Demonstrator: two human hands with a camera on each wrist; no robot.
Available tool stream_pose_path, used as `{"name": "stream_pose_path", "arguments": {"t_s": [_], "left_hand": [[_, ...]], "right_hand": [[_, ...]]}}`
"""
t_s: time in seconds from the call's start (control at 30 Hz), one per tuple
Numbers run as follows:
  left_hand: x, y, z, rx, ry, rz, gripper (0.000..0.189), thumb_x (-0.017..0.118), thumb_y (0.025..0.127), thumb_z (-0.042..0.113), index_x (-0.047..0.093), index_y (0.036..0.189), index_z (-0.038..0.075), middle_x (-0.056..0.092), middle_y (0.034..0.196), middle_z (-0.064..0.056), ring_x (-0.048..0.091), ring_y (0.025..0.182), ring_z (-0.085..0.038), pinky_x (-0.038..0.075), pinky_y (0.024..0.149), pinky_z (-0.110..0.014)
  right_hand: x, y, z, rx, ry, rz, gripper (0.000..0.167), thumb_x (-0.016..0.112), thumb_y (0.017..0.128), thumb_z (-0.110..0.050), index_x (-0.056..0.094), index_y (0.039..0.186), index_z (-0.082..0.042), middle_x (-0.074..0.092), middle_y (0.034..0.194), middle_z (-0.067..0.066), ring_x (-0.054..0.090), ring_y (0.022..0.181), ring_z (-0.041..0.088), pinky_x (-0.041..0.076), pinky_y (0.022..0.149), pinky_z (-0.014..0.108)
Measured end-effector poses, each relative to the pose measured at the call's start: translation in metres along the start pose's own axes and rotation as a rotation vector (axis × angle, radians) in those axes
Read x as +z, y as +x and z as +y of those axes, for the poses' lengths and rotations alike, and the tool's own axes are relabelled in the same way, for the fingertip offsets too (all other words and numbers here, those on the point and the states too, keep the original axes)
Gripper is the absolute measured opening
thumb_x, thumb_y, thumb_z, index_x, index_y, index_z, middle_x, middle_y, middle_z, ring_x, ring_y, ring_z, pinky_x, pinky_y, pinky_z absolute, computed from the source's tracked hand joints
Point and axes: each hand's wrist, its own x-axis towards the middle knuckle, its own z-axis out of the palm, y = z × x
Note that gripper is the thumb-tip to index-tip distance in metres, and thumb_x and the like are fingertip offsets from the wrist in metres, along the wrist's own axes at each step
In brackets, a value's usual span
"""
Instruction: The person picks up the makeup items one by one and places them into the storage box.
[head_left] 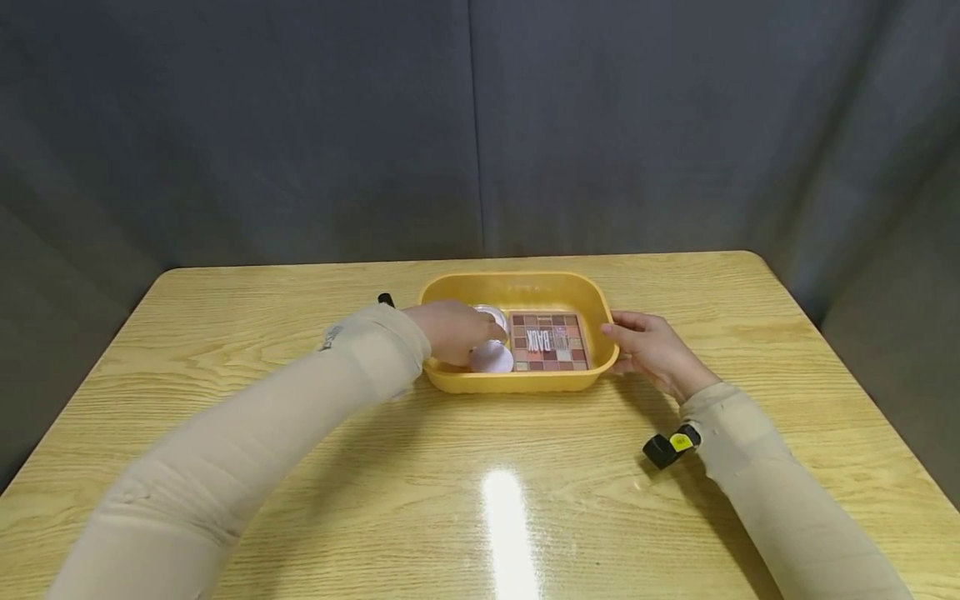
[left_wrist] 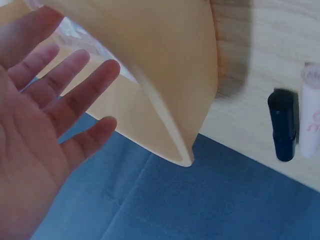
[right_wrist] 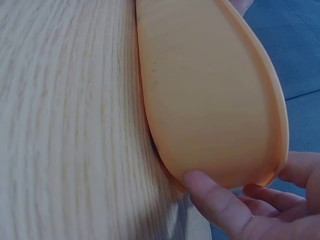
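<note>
Backdrop: dark curtain (head_left: 337, 125) behind the wood-grain table (head_left: 420, 500). Our yellow plastic basin (head_left: 517, 383) sits on the table toward its far edge, about centred.

Right hand (head_left: 656, 354) grips the basin's right end, thumb at the rim and fingers against the outer wall. We judge this a sound steadying hold; a light pinch should do, since lifting that end could slide the contents.

Left hand (head_left: 450, 332) reaches over the left rim, fingers spread and gently bent, nothing visible in the palm. Whether its hidden fingertips touch anything, we cannot tell. Best, we think, to keep the wrist above the rim and let the fingertips do the arranging.

Inside, on the right, the eyeshadow palette (head_left: 550, 342) lies flat, lettered face up. We would leave it square and work around it.

Left of it, a clear-rimmed round container (head_left: 492, 312) and, nearer us, a pale round disc (head_left: 492, 358); pressing one might nudge the other.

Outside, in the left wrist view: a pale pink tube (left_wrist: 311, 112) and a smaller black tube (left_wrist: 283, 125), side by side. Mind the sleeve there.
</note>
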Motion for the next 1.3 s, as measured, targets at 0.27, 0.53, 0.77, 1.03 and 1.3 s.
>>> {"name": "stream_pose_path", "arguments": {"t_s": [0.27, 0.53, 0.77, 1.03, 1.3], "left_hand": [[0.008, -0.010, -0.005, 0.007, -0.074, 0.094, 0.051, 0.063, 0.096, 0.018, 0.047, 0.144, 0.010, 0.049, 0.144, -0.008, 0.055, 0.122, -0.026, 0.039, 0.105, -0.039], [0.013, -0.020, -0.009, -0.022, -0.155, 0.161, 0.053, 0.064, 0.096, 0.028, 0.048, 0.143, 0.009, 0.050, 0.142, -0.009, 0.054, 0.123, -0.026, 0.040, 0.104, -0.039], [0.019, -0.033, -0.014, -0.065, -0.245, 0.198, 0.059, 0.066, 0.094, 0.032, 0.046, 0.144, 0.008, 0.048, 0.144, -0.010, 0.050, 0.127, -0.028, 0.038, 0.106, -0.041], [0.021, -0.044, -0.019, -0.121, -0.300, 0.225, 0.059, 0.065, 0.094, 0.030, 0.044, 0.145, 0.008, 0.044, 0.147, -0.013, 0.042, 0.133, -0.030, 0.029, 0.110, -0.050], [0.026, -0.052, -0.025, -0.149, -0.312, 0.306, 0.059, 0.067, 0.093, 0.027, 0.046, 0.144, 0.006, 0.047, 0.145, -0.014, 0.042, 0.134, -0.031, 0.031, 0.110, -0.045]], "right_hand": [[0.000, 0.000, 0.001, -0.002, 0.018, -0.005, 0.056, 0.043, 0.104, -0.017, 0.023, 0.147, 0.013, 0.033, 0.141, 0.036, 0.061, 0.096, 0.016, 0.056, 0.078, 0.032], [-0.002, 0.000, 0.000, -0.008, 0.020, -0.010, 0.056, 0.043, 0.104, -0.016, 0.022, 0.147, 0.014, 0.033, 0.142, 0.037, 0.060, 0.096, 0.016, 0.056, 0.079, 0.031], [-0.002, 0.000, 0.000, -0.002, 0.021, -0.008, 0.056, 0.043, 0.104, -0.016, 0.023, 0.147, 0.014, 0.033, 0.142, 0.036, 0.059, 0.099, 0.019, 0.055, 0.080, 0.032], [-0.004, 0.001, -0.001, 0.000, 0.009, 0.000, 0.054, 0.042, 0.105, -0.016, 0.024, 0.147, 0.013, 0.034, 0.141, 0.035, 0.059, 0.104, 0.022, 0.055, 0.081, 0.034], [-0.003, 0.001, 0.000, 0.002, 0.014, 0.005, 0.054, 0.043, 0.104, -0.017, 0.025, 0.146, 0.013, 0.035, 0.141, 0.035, 0.059, 0.102, 0.020, 0.055, 0.081, 0.035]]}}
